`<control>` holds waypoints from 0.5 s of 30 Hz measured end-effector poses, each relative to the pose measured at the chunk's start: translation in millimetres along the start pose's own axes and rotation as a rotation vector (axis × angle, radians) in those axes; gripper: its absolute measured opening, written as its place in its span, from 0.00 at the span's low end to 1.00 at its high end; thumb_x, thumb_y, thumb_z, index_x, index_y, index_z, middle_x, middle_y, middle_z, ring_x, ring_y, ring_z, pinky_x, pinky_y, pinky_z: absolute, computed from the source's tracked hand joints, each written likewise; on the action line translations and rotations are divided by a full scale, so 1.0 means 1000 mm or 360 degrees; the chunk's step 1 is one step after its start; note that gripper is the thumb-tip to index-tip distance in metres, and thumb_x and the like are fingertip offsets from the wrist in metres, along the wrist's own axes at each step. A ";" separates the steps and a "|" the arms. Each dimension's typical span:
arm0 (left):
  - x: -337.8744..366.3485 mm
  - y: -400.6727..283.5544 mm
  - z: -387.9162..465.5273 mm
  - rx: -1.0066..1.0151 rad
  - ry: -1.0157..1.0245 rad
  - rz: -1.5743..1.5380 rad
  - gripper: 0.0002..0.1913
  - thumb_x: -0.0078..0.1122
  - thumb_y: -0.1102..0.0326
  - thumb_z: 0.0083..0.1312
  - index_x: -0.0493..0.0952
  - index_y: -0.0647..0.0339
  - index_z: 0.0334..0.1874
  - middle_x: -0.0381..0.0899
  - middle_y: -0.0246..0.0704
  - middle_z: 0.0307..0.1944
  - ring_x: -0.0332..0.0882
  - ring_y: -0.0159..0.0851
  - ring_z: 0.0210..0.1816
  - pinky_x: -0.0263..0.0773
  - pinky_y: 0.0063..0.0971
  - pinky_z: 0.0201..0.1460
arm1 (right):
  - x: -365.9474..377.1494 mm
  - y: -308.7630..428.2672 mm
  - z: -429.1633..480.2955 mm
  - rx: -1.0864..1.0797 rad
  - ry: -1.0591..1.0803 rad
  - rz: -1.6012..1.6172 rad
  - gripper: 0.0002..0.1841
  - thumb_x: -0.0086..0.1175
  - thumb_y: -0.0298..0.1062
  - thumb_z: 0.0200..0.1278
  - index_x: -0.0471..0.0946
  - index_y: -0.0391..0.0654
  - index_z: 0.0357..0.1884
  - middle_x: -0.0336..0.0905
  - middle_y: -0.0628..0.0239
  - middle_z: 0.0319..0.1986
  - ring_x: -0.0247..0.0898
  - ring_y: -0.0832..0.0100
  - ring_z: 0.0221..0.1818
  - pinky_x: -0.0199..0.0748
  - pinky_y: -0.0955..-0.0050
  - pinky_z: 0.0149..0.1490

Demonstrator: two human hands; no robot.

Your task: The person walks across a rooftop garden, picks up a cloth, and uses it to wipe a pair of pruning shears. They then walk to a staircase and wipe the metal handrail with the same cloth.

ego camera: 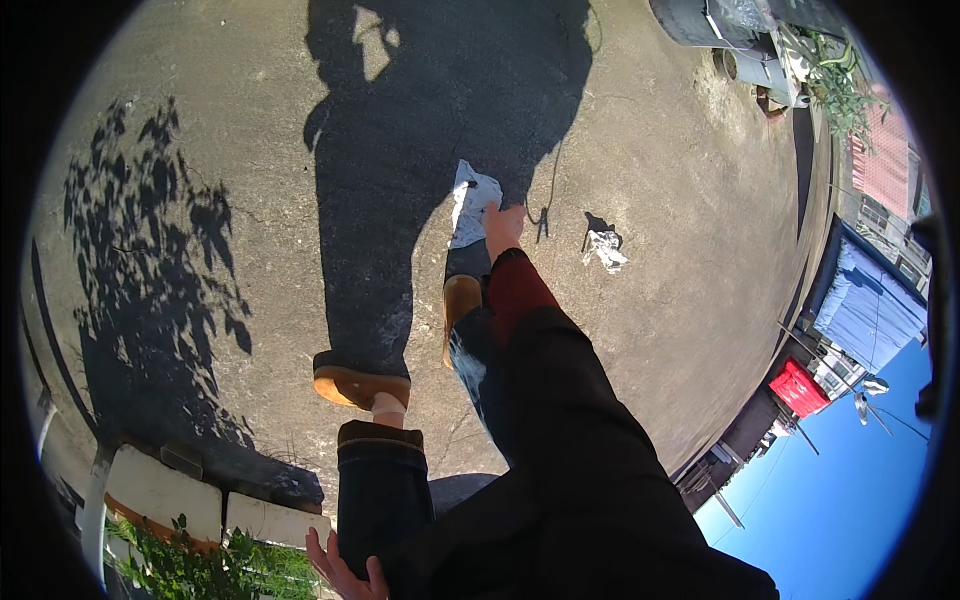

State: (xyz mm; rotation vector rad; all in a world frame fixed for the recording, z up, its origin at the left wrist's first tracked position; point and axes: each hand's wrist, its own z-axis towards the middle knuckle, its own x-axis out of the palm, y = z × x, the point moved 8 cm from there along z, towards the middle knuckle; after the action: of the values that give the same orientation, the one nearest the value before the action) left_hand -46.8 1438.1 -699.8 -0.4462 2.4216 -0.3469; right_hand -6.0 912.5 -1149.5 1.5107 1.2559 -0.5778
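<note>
My right hand [504, 227] reaches forward over the concrete ground [690, 247], fingers curled at the right edge of a crumpled white sheet [471, 210]. Paper or thin plastic, I cannot tell which; a small dark spot shows near its top. My fingertips are partly hidden there. To the right, a second crumpled white scrap [606, 251] lies on the concrete. My left hand [346, 566] hangs low at the bottom of the view beside my leg, fingers apart and holding nothing. My tan shoes [360, 385] stand on the ground, one ahead of the other.
White planter boxes [169, 491] with green plants [217, 562] stand at the lower left. Containers and a pipe [757, 71] sit at the upper right. Blue bedding [870, 300] and a red cloth [799, 387] hang at the right. My shadow covers the ground ahead.
</note>
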 end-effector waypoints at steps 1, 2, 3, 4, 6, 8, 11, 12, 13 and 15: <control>-0.003 0.001 0.001 -0.0027 0.0003 -0.0009 0.30 0.49 0.52 0.69 0.60 0.70 0.64 0.48 0.52 0.71 0.47 0.59 0.71 0.44 0.55 0.70 | 0.016 -0.009 0.006 0.0137 0.0367 -0.0050 0.18 0.60 0.38 0.52 0.75 0.28 0.28 0.80 0.41 0.33 0.77 0.44 0.39 0.74 0.52 0.43; -0.005 0.002 0.001 -0.0051 0.0004 -0.0025 0.30 0.49 0.53 0.69 0.60 0.70 0.64 0.48 0.52 0.71 0.47 0.59 0.71 0.44 0.55 0.70 | 0.020 -0.010 0.011 0.0115 0.0487 -0.0009 0.19 0.60 0.40 0.51 0.76 0.28 0.28 0.80 0.41 0.31 0.77 0.45 0.40 0.74 0.52 0.44; -0.006 0.003 0.002 -0.0077 0.0013 -0.0044 0.29 0.49 0.54 0.69 0.60 0.71 0.64 0.48 0.52 0.71 0.47 0.59 0.71 0.44 0.55 0.70 | 0.023 -0.016 0.017 0.0229 0.0519 -0.0057 0.21 0.61 0.42 0.50 0.76 0.27 0.29 0.80 0.42 0.30 0.78 0.45 0.41 0.73 0.52 0.44; -0.007 0.005 0.003 -0.0100 0.0028 -0.0076 0.28 0.50 0.56 0.68 0.60 0.71 0.63 0.48 0.53 0.71 0.47 0.59 0.71 0.44 0.55 0.70 | 0.017 -0.009 0.024 0.0006 0.0444 -0.0331 0.22 0.62 0.43 0.49 0.78 0.27 0.28 0.80 0.42 0.30 0.78 0.46 0.42 0.73 0.53 0.44; -0.006 0.009 0.003 -0.0130 0.0046 -0.0120 0.28 0.50 0.56 0.68 0.61 0.70 0.63 0.48 0.53 0.71 0.48 0.59 0.71 0.44 0.55 0.70 | 0.020 -0.010 0.026 0.0065 0.0449 -0.0181 0.21 0.64 0.42 0.48 0.77 0.28 0.27 0.80 0.41 0.31 0.78 0.46 0.42 0.74 0.53 0.44; -0.005 0.014 0.003 -0.0131 0.0032 -0.0138 0.28 0.49 0.56 0.68 0.61 0.70 0.63 0.49 0.53 0.71 0.48 0.59 0.70 0.45 0.55 0.69 | 0.015 -0.007 0.023 0.0005 0.0223 -0.0261 0.18 0.67 0.40 0.47 0.78 0.31 0.27 0.80 0.44 0.31 0.79 0.50 0.38 0.75 0.56 0.42; -0.004 0.020 0.001 -0.0115 0.0006 -0.0136 0.27 0.49 0.56 0.68 0.62 0.70 0.62 0.50 0.54 0.70 0.49 0.60 0.70 0.46 0.55 0.69 | 0.004 -0.009 0.015 -0.0015 -0.0091 0.0156 0.16 0.68 0.39 0.47 0.78 0.34 0.27 0.80 0.50 0.29 0.78 0.56 0.34 0.75 0.59 0.39; -0.003 0.023 0.000 -0.0133 0.0001 -0.0148 0.27 0.49 0.55 0.68 0.62 0.70 0.62 0.51 0.54 0.70 0.50 0.60 0.70 0.46 0.54 0.69 | 0.005 -0.012 0.016 -0.0004 -0.0101 0.0201 0.14 0.68 0.38 0.49 0.78 0.37 0.27 0.79 0.57 0.26 0.77 0.61 0.31 0.75 0.61 0.38; -0.003 0.026 0.000 -0.0147 -0.0008 -0.0157 0.27 0.49 0.55 0.68 0.62 0.71 0.62 0.51 0.54 0.70 0.50 0.60 0.70 0.46 0.54 0.69 | 0.006 -0.011 0.019 -0.0098 -0.0029 0.0233 0.13 0.68 0.37 0.50 0.78 0.38 0.28 0.78 0.60 0.25 0.75 0.64 0.29 0.73 0.64 0.36; -0.002 0.026 0.001 -0.0114 0.0009 -0.0139 0.27 0.49 0.55 0.68 0.62 0.71 0.62 0.51 0.54 0.70 0.50 0.59 0.70 0.47 0.53 0.69 | 0.014 -0.016 0.027 -0.0107 0.0205 0.0213 0.12 0.67 0.34 0.52 0.76 0.38 0.30 0.74 0.68 0.22 0.71 0.71 0.26 0.70 0.69 0.31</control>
State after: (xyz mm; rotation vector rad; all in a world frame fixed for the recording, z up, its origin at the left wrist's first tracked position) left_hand -50.7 1462.6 -708.4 -0.5847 2.4310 -0.3002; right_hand -9.4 892.5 -1177.5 1.5816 1.2482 -0.3521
